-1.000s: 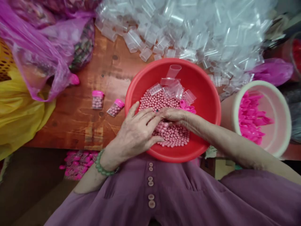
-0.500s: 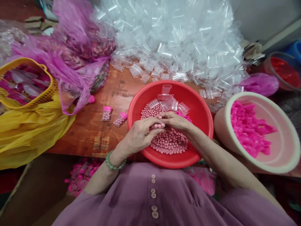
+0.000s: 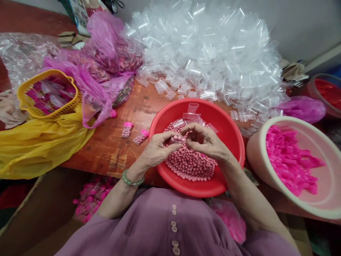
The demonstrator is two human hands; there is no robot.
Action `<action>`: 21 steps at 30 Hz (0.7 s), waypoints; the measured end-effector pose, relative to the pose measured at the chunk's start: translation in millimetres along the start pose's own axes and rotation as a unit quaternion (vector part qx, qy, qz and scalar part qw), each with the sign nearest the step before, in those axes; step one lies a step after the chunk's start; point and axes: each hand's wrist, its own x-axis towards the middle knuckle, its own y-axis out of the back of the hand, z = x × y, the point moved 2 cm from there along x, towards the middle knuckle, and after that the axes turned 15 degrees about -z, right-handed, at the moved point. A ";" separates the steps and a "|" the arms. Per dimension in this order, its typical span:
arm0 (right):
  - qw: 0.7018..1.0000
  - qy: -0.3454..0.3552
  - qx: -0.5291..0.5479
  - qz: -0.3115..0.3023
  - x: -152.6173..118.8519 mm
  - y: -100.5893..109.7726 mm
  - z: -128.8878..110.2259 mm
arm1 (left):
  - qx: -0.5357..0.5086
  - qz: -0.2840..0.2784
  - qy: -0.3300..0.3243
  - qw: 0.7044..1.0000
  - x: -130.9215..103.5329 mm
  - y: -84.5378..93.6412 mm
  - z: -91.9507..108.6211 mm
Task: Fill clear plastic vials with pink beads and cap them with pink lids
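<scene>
My left hand (image 3: 157, 149) pinches a small clear container filled with pink beads (image 3: 177, 139) between thumb and fingers, above a red basin (image 3: 234, 153). My right hand (image 3: 206, 140) is at the container's right end, its fingers curved and its thumb and forefinger apart; I see nothing held between them. Below both hands lies a heap of pink beads (image 3: 191, 165) in the basin. Several clear empty containers (image 3: 193, 108) rest at the basin's far side, partly hidden by my right hand. Left of the basin, two bead-filled containers with pink caps (image 3: 127, 130) lie on the table.
A large pile of clear containers (image 3: 207, 53) covers the back of the table (image 3: 106, 153). At right stands a cream bucket (image 3: 257, 142) of pink caps (image 3: 290, 160). To the left are a yellow basket (image 3: 48, 115), a yellow bag (image 3: 39, 149) and pink plastic bags (image 3: 106, 35).
My right hand's fingers have drawn back a little and opened from the container's end. My left hand still holds the container. The whole view has shifted slightly.
</scene>
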 end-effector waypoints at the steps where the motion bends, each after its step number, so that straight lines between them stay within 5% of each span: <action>1: 1.000 0.009 -0.014 -0.002 0.3 -1.4 0.2 | -0.003 -0.002 0.009 1.000 0.3 0.1 -0.4; 9: 0.993 0.041 -0.105 -0.019 -0.3 -2.6 -3.1 | -0.108 -0.106 0.026 0.988 4.6 2.1 -3.1; 21: 0.996 -0.018 -0.068 -0.064 7.6 -5.3 -3.3 | -0.068 -0.174 0.038 0.982 8.5 2.3 -6.2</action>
